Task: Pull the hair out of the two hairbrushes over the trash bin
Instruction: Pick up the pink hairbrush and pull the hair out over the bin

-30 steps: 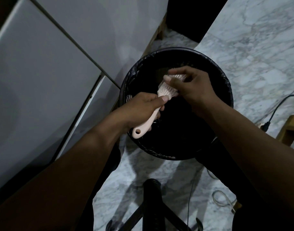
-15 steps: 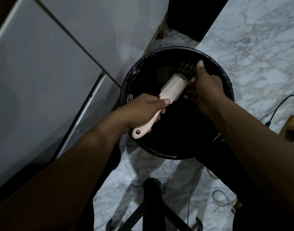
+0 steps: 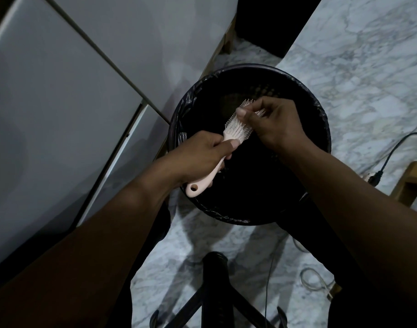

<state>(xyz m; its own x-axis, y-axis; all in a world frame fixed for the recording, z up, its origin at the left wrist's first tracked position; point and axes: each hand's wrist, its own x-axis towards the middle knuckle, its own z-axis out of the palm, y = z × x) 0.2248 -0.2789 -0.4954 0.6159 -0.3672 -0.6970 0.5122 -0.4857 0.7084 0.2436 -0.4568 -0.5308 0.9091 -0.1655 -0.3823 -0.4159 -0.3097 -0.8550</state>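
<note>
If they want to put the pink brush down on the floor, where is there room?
Bare marble floor lies beyond the trash bin, toward the upper right. It is crowded to the bin's right, by the black cable and a wooden piece, and near the black stand and thin cords.

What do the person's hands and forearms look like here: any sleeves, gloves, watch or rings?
Both forearms are bare as far as the frame shows, with no sleeves in view. The left hand and right hand wear no gloves. No watch, bracelet or ring is visible, though dim lighting could hide small items.
</note>
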